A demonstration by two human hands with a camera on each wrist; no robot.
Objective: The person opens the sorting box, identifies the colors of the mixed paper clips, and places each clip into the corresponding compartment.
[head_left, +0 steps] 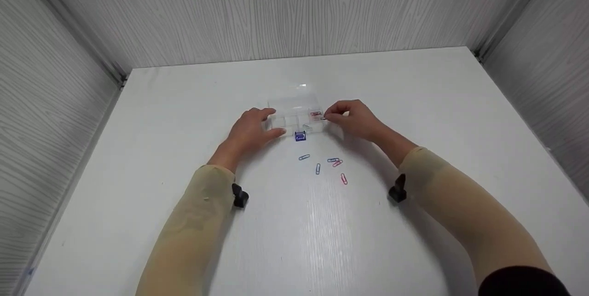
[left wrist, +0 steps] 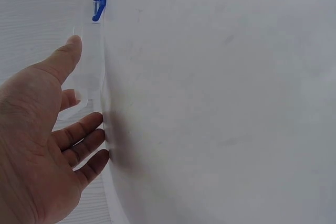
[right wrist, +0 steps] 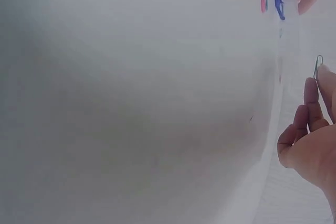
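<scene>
A clear plastic compartment box (head_left: 290, 121) lies on the table with its lid (head_left: 294, 95) raised at the back and a blue latch (head_left: 300, 136) at the front. My left hand (head_left: 251, 129) holds the left end, thumb at the front edge and index finger toward the rear. At the right end, my right hand (head_left: 352, 118) pinches a green paper clip (right wrist: 318, 66) between thumb and index finger. Red paper clips (head_left: 315, 113) lie in the back right compartment. One pale greenish paper clip (head_left: 307, 126) is in a front compartment.
Several loose paper clips lie on the white table (head_left: 285, 240) in front of the box: blue paper clips (head_left: 304, 157) and red paper clips (head_left: 344, 179), one red and one blue touching or overlapping. Wood-grain panels (head_left: 276, 10) stand behind the table and at both sides.
</scene>
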